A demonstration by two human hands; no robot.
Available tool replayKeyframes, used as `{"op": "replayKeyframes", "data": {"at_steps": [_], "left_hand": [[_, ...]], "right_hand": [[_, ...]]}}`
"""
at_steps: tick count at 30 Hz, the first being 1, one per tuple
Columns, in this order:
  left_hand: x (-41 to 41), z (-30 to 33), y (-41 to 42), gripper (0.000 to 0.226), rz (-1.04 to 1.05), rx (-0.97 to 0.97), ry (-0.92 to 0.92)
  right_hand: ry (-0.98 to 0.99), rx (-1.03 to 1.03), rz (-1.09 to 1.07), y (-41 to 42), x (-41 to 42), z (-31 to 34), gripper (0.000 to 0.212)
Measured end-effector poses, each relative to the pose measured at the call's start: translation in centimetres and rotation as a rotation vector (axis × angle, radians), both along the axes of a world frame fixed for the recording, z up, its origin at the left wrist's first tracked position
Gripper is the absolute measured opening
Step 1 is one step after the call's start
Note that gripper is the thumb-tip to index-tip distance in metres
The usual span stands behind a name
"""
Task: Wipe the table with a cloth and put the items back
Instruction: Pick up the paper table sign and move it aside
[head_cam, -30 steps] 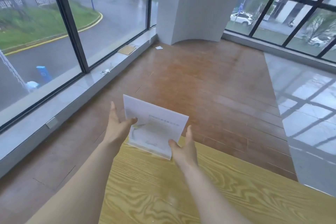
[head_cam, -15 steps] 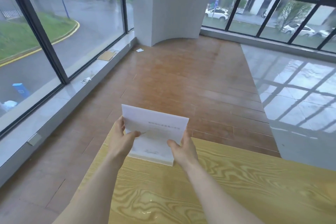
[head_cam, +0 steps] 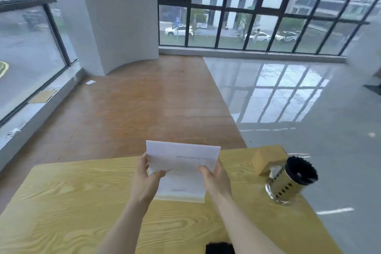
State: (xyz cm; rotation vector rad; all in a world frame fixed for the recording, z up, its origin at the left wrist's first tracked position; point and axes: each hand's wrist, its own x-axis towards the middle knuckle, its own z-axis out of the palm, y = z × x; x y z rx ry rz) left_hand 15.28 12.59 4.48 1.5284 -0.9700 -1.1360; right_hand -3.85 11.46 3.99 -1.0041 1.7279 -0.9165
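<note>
A white sheet of paper is held at centre frame, over the far half of the yellow wood-grain desk. It is pinched at its two side edges: the left hand is closed on the left edge, thumb on the near face, and the right hand is closed on the right edge in the same way.

The sheet stands tilted, top edge away, bottom edge low and close to the desk top; contact cannot be told. Its long axis runs left to right, across both grips, so neither hand is nearer; the paper lies between them.

A perforated metal holder with black contents stands at right of frame, well apart from the sheet, beside a pale wooden block. A dark object is cut by the bottom edge.

Judgement: the sheet is probably being returned to the desk; a straight lowering by both hands would serve.
</note>
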Motion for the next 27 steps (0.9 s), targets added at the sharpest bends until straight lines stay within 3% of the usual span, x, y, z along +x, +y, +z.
{"op": "replayKeyframes", "data": {"at_steps": [5,12,14,23,27], "left_hand": [[-13.9,-0.2,3.0,0.060,-0.084,0.031,-0.044],[-31.4,-1.0,7.3,0.056,-0.228,0.099,-0.055],[-34.6,-1.0,7.7,0.060,-0.267,0.112,-0.074],[-42.8,-0.9,7.9,0.064,-0.278,0.138,-0.097],[-44.1,-0.9,7.8,0.064,-0.246,0.147,-0.108]], "right_hand": [[-0.031,0.022,-0.063,3.6,-13.9,0.3,0.080],[0.067,0.017,-0.206,9.7,-31.0,-0.4,0.073],[0.075,0.034,-0.247,10.3,-34.5,-0.4,0.068],[-0.038,0.072,-0.334,9.3,-43.7,-2.6,0.087],[-0.074,0.050,-0.318,8.3,-44.3,-1.2,0.075]]}}
